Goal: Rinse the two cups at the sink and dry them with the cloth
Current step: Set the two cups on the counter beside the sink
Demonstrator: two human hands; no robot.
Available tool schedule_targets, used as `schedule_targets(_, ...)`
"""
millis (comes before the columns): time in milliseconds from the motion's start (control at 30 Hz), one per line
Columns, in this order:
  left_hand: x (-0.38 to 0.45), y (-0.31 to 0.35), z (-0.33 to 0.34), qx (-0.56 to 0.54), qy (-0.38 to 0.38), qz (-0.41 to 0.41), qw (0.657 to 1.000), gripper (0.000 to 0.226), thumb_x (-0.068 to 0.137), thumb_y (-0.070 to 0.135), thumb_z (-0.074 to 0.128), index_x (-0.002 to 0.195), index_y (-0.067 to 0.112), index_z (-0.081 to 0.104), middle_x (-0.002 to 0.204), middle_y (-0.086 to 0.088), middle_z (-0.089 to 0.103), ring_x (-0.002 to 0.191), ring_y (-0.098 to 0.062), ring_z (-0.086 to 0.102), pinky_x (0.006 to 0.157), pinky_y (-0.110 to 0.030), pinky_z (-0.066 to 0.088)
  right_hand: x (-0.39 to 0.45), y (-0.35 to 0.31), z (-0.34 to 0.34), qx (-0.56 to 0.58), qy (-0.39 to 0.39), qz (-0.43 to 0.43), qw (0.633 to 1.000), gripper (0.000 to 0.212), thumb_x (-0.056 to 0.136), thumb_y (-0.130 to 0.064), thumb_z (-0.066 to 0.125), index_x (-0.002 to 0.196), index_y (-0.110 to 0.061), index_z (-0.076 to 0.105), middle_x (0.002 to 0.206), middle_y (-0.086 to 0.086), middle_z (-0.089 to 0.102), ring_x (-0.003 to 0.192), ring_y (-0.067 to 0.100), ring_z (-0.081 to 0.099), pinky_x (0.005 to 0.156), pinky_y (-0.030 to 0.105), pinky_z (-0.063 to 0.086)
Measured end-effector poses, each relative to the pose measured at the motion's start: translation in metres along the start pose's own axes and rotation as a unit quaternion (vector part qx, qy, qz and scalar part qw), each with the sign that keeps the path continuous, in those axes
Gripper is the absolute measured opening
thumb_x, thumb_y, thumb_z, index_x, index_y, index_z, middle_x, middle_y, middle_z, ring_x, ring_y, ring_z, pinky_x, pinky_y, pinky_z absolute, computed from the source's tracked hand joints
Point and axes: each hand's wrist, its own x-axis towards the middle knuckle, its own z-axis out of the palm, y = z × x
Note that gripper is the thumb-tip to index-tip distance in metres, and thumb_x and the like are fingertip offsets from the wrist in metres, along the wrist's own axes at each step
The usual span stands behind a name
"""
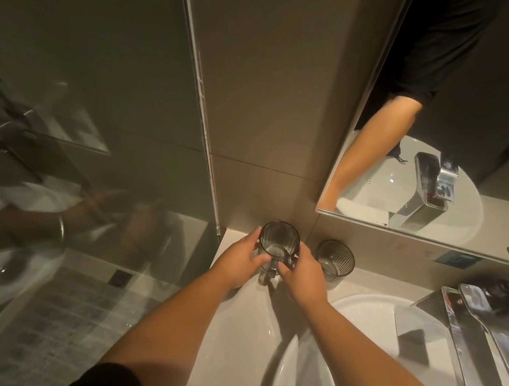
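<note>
I am standing at a pale countertop in a dim, warm-lit bathroom, looking down along both my bare forearms. A glass partition is running along my left side, and a wall mirror is hanging up to my right, reflecting my arm. A round white sink is sitting at the lower right, with a flat chrome faucet reaching over it from the right edge.

Both my hands are meeting at the back corner of the counter, around a smoky, ribbed glass cup with a handle. My left hand is wrapping the cup's left side, fingers curled and closed against the glass. My right hand is closing on the right side, its fingertips pressing near the handle, which is facing me. I cannot tell whether the cup is resting on the counter or lifted just off it.

A second ribbed glass cup is standing upright on the counter just to the right, untouched, near the sink's rim.
</note>
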Motion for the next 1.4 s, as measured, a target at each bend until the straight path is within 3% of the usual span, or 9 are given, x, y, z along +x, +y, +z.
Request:
schedule_targets(267, 0.002, -0.004, 0.001, -0.002, 0.001, 0.004, 1.0, 0.062, 0.095, 0.015, 0.061, 0.15, 0.032, 0.038, 0.135, 0.012, 0.057, 0.128, -0.006, 0.051, 0.094, -0.018, 0.038, -0.002, -0.002, 0.0, -0.007, 0.007, -0.001, 1.0, 0.048, 0.08, -0.029, 0.075, 0.121, -0.02, 0.053, 0.108, 0.002, 0.069, 0.099, 0.024, 0.065, 0.081, 0.034, 0.052)
schedule_targets(567, 0.002, -0.005, 0.003, 0.014, 0.008, 0.001, 1.0, 0.061, 0.096, 0.017, 0.061, 0.151, 0.03, 0.038, 0.144, 0.003, 0.057, 0.135, -0.012, 0.051, 0.099, -0.022, 0.037, -0.002, -0.004, 0.0, -0.02, 0.005, 0.003, 1.0, 0.047, 0.08, -0.029, 0.075, 0.121, -0.02, 0.053, 0.108, 0.003, 0.069, 0.096, 0.024, 0.066, 0.079, 0.033, 0.051)
schedule_targets(733, 0.002, -0.002, 0.002, 0.049, 0.006, -0.001, 0.999, 0.062, 0.098, 0.021, 0.06, 0.153, 0.032, 0.034, 0.144, 0.001, 0.058, 0.132, -0.017, 0.054, 0.106, -0.033, 0.044, -0.002, -0.006, -0.001, -0.023, -0.002, 0.012, 1.0, 0.047, 0.082, -0.029, 0.074, 0.121, -0.017, 0.052, 0.109, 0.005, 0.069, 0.098, 0.026, 0.066, 0.083, 0.038, 0.053)
schedule_targets(1100, 0.002, 0.001, 0.0, 0.068, -0.008, -0.009, 0.998, 0.061, 0.098, 0.019, 0.058, 0.151, 0.033, 0.034, 0.14, 0.0, 0.061, 0.127, -0.019, 0.058, 0.105, -0.04, 0.048, 0.0, -0.007, -0.001, -0.039, -0.009, 0.03, 0.999, 0.047, 0.082, -0.027, 0.074, 0.121, -0.014, 0.051, 0.109, 0.007, 0.069, 0.099, 0.028, 0.065, 0.083, 0.038, 0.053)
schedule_targets(1233, 0.003, 0.001, 0.0, 0.105, -0.01, -0.017, 0.994, 0.062, 0.1, 0.025, 0.057, 0.155, 0.027, 0.029, 0.146, -0.007, 0.055, 0.13, -0.025, 0.055, 0.106, -0.04, 0.046, 0.0, -0.008, -0.002, -0.042, -0.015, 0.032, 0.998, 0.047, 0.082, -0.025, 0.074, 0.122, -0.014, 0.051, 0.109, 0.007, 0.069, 0.099, 0.028, 0.065, 0.083, 0.037, 0.053)
schedule_targets(1400, -0.004, 0.007, -0.005, 0.171, -0.012, -0.053, 0.984, 0.072, 0.103, 0.03, 0.052, 0.161, 0.012, 0.012, 0.163, -0.012, 0.032, 0.144, -0.029, 0.04, 0.112, -0.038, 0.036, -0.007, -0.009, -0.008, -0.091, -0.035, 0.027, 0.995, 0.041, 0.085, -0.022, 0.069, 0.117, -0.012, 0.046, 0.104, 0.01, 0.066, 0.098, 0.031, 0.064, 0.077, 0.035, 0.049)
